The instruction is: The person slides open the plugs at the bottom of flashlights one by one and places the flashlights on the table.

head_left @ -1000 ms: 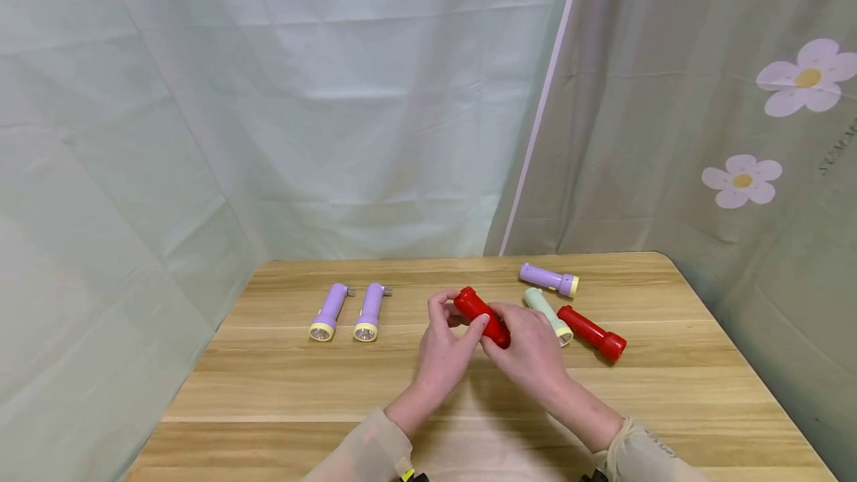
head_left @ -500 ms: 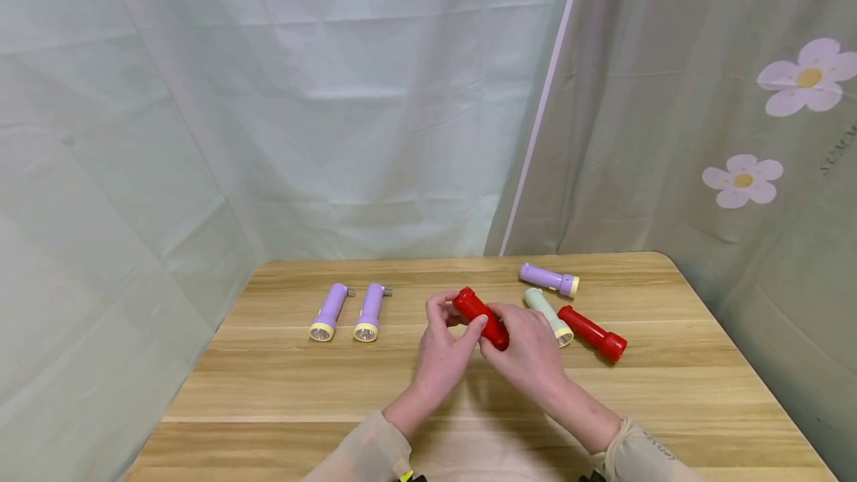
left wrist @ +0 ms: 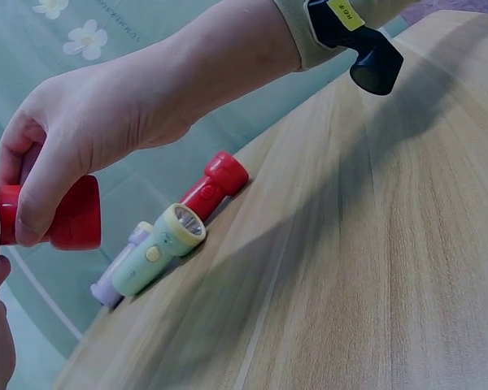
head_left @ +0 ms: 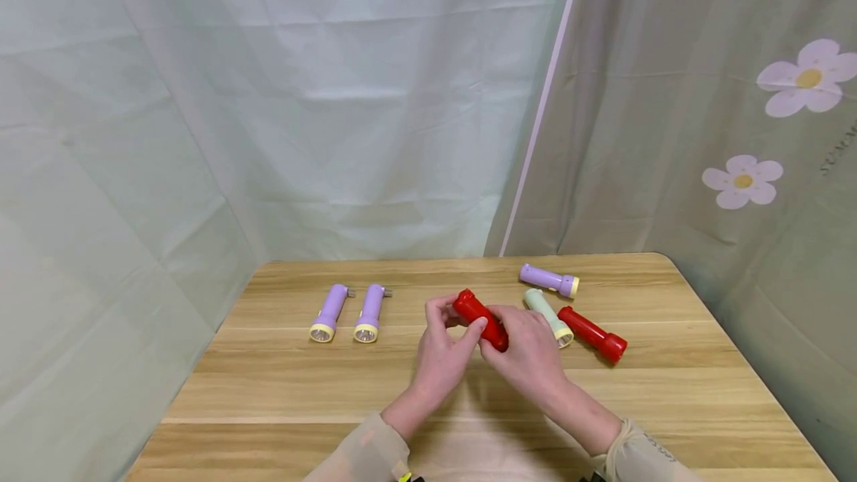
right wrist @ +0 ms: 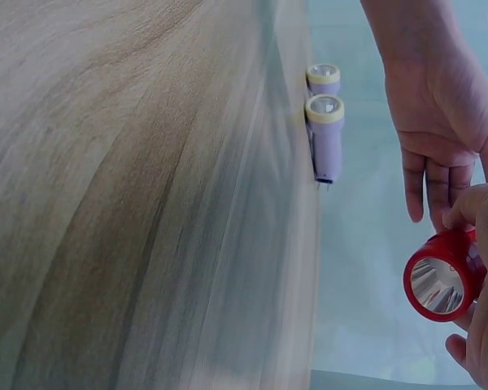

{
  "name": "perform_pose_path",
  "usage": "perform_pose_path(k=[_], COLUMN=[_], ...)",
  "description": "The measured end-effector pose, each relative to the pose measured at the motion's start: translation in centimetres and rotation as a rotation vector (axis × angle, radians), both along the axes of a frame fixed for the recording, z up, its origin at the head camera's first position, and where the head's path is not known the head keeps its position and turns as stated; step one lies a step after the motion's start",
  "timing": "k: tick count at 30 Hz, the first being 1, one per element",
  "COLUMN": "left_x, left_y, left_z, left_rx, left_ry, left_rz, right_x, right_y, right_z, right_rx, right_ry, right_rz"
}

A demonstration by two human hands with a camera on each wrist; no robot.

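Note:
Above the middle of the table, a red flashlight (head_left: 472,308) is held tilted between both hands. The left hand (head_left: 438,363) pinches it near its tail end, thumb along the near side. At the head end, the right hand (head_left: 532,352) grips it with thumb and fingers. Its lens (right wrist: 437,286) shows in the right wrist view. Right of the hands, a second red flashlight (head_left: 592,334) lies beside a pale green flashlight (head_left: 544,311), partly hidden by the right hand in the head view. A purple flashlight (head_left: 547,280) lies behind them.
On the left of the wooden table (head_left: 281,400), two purple flashlights, one at the outer side (head_left: 329,312) and one nearer the hands (head_left: 370,312), lie side by side with metal prongs out. A pale curtain (head_left: 375,110) hangs behind the table.

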State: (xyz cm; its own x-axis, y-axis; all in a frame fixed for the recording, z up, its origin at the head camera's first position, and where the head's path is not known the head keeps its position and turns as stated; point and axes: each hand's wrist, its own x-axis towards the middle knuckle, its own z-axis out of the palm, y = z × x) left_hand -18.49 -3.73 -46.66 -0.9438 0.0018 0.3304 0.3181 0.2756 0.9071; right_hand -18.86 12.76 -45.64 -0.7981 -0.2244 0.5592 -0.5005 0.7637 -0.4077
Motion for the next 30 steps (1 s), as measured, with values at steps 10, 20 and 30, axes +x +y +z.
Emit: perform_pose_path(k=[10,20,30], left_x=[0.18,0.20,0.25], left_y=[-0.08,-0.31,-0.41], left_z=[0.11,0.07,0.08], left_rx=[0.012,0.056,0.050], left_ry=[0.025,0.003,-0.029], left_rz=[-0.004,-0.040,-0.045], right_x=[0.11,0.11,0.01], right_y=[-0.05,-0.09,-0.07], right_z=[0.13,0.02,-0.14], right_rx=[0.016,0.031,0.052], right_ry=[0.032,0.043,0.073], right_rz=[0.014,0.022,0.032])
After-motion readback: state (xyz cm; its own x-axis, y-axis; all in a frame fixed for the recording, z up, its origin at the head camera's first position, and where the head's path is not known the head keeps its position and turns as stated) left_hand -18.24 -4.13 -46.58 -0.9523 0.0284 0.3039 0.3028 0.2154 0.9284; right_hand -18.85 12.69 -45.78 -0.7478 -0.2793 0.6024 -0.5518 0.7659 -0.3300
